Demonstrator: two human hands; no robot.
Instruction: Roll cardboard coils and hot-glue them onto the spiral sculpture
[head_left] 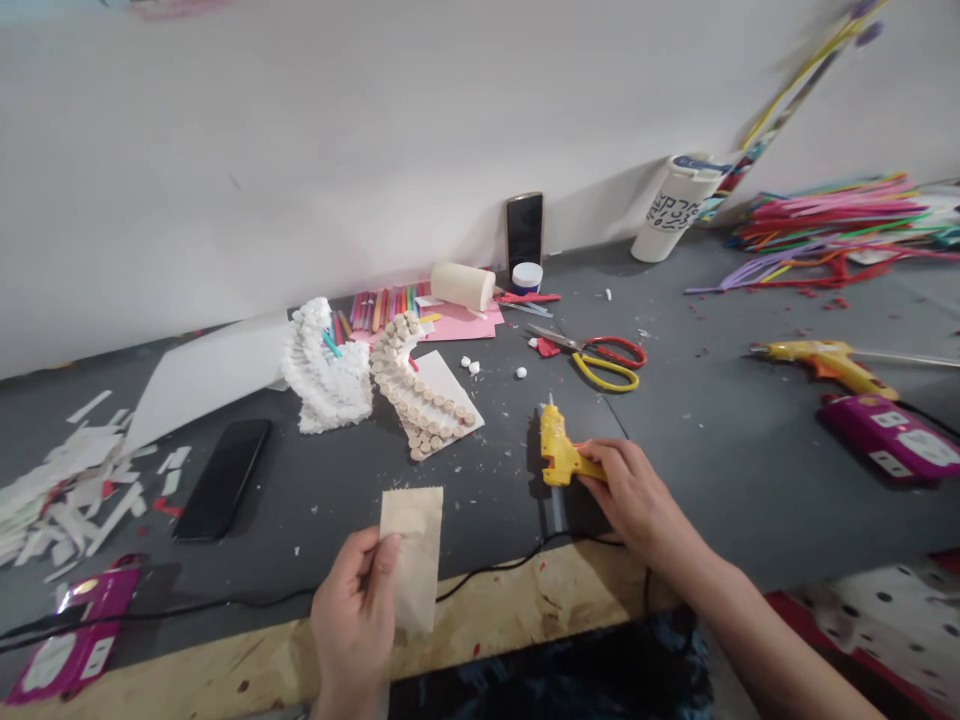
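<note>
While the left hand point(357, 600) pinches beige paper point(418, 560), right hand point(636, 500), angled inward, grips glue gun point(556, 452)

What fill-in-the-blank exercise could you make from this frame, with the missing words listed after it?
1. The left hand pinches the beige paper between its ____ and fingers.
2. The right hand grips a glue gun whose body is ____.
3. The scissors have one yellow handle loop and one ____ loop.
4. The white-lidded jar stands in ____ of the upright phone.

Missing words: thumb; yellow; red; front.
</note>
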